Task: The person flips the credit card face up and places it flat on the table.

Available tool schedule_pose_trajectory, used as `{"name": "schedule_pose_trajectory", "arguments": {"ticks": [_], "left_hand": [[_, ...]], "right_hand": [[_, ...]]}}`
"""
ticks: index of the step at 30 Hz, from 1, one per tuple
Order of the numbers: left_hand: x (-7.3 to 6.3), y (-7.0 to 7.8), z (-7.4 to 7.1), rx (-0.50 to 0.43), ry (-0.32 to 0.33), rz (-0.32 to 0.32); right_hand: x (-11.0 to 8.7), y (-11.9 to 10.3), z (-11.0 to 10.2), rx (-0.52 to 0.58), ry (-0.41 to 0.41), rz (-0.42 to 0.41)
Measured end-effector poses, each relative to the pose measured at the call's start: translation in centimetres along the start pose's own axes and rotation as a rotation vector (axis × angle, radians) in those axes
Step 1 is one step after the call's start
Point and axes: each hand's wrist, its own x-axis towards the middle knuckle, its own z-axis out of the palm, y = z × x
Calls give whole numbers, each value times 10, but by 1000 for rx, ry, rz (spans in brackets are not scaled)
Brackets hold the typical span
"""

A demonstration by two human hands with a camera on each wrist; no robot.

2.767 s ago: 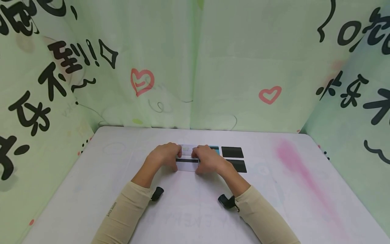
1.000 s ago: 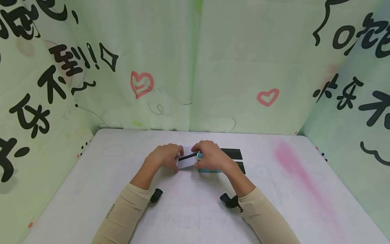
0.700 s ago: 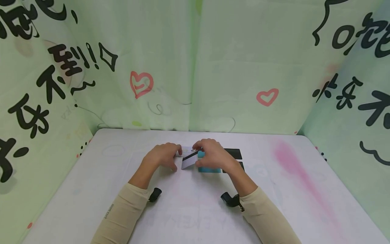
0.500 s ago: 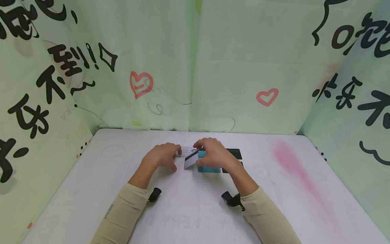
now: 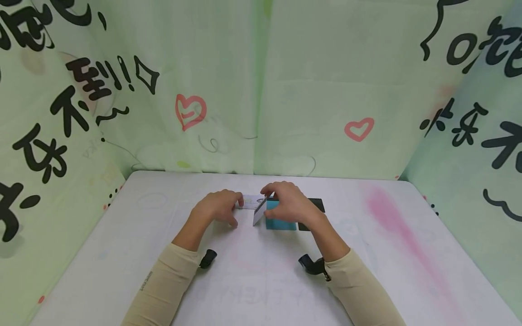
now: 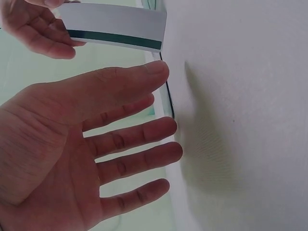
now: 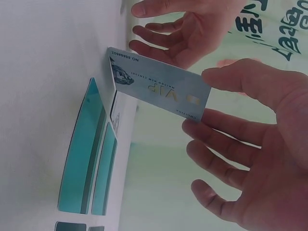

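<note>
Head view: right hand (image 5: 290,203) pinches a tilted card (image 5: 259,213), near row's left end; left hand (image 5: 219,206) beside it, fingers apart, holding nothing. Turning it over, I'd say; next calls for laying it flat, clear of the teal card (image 5: 281,225) crowding right. Beyond, a pale card (image 5: 250,201), then curtain (image 5: 302,99).
</note>
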Motion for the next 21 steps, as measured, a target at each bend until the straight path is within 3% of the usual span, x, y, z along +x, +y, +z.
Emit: {"name": "schedule_pose_trajectory", "arguments": {"ticks": [21], "left_hand": [[0, 1, 1, -9, 5, -7]], "right_hand": [[-1, -1, -1, 17, 2, 14]]}}
